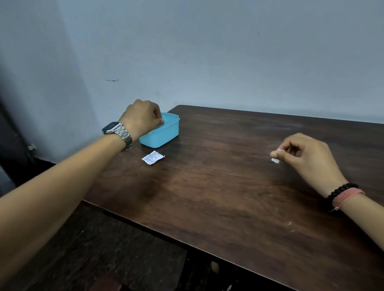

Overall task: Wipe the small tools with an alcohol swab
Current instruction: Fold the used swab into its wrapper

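We pinch the alcohol swab (275,158) in our right hand (307,157); our left hand (141,118), fingers curled, their grip hidden, reaches into the blue box (164,134) at ten o'clock, probably fetching a tool to wipe.

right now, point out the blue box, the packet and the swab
blue box (164,135): head view, front wall
packet (152,158): head view, middle of the wrapper
swab (275,160): head view, white corner under the right fingers

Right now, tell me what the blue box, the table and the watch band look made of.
Blue box: likely plastic, smooth, matte, evenly coloured. Table: wood or wood-look laminate, dark grain with a dull sheen. Watch band: seemingly metal, silvery shiny links.
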{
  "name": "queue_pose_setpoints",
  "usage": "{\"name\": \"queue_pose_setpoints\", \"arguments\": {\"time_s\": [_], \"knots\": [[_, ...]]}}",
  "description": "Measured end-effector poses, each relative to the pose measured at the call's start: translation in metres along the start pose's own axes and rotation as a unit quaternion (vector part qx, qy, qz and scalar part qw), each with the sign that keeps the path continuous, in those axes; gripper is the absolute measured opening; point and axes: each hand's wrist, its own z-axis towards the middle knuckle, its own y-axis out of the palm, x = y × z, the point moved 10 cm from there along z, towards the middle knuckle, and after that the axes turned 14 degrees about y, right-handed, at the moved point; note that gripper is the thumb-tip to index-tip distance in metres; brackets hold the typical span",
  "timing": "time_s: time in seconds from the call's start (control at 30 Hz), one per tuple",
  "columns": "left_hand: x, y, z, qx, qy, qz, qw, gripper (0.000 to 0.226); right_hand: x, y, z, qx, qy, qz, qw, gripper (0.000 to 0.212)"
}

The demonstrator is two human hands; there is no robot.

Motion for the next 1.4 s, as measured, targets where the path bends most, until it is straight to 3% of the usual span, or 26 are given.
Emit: {"name": "queue_pose_setpoints", "arguments": {"time_s": [0.07,0.2,0.3,0.47,0.57,0.7,0.77,0.83,0.9,1.0,1.17,1.4], "knots": [[0.007,-0.003,-0.016,0.002,-0.001,0.013,1.000,0.013,-0.001,-0.001,0.000,0.002,-0.003,0.011,1.000,0.022],[0.001,0.021,-0.050,-0.081,-0.040,0.079,0.993,0.025,0.000,0.000,-0.002,-0.006,0.017,0.017,1.000,0.024],[0.000,0.044,-0.065,-0.126,-0.037,0.069,0.989,0.028,-0.001,0.003,-0.002,-0.022,0.031,0.030,0.999,0.024],[-0.004,0.060,-0.067,-0.145,-0.052,-0.037,0.987,0.030,0.008,0.015,0.001,-0.076,0.066,0.086,0.991,0.005],[0.008,0.066,-0.066,-0.145,-0.041,-0.124,0.981,0.025,0.014,0.017,0.004,-0.086,0.089,0.138,0.983,0.007],[0.051,0.064,-0.051,-0.078,0.007,-0.255,0.964,0.007,0.014,0.018,0.006,-0.107,0.111,0.231,0.961,0.004],[0.080,0.063,-0.040,-0.024,0.010,-0.356,0.934,0.010,0.012,0.018,0.005,-0.105,0.115,0.266,0.951,0.006],[0.116,0.070,-0.027,0.001,-0.003,-0.486,0.874,0.012,0.013,0.016,0.005,-0.094,0.122,0.294,0.943,0.009],[0.157,0.077,-0.012,0.009,0.000,-0.550,0.835,0.011,0.017,0.011,0.006,-0.086,0.138,0.321,0.933,0.010],[0.209,0.083,0.007,0.018,0.018,-0.587,0.809,0.010,0.027,0.006,0.009,-0.062,0.164,0.333,0.926,0.009],[0.260,0.100,0.019,-0.015,0.033,-0.650,0.759,0.010,0.058,-0.016,0.016,0.052,0.200,0.275,0.939,0.013],[0.264,0.111,0.010,-0.022,0.028,-0.710,0.703,0.007,0.061,-0.013,0.017,0.030,0.213,0.325,0.921,0.020]]}}
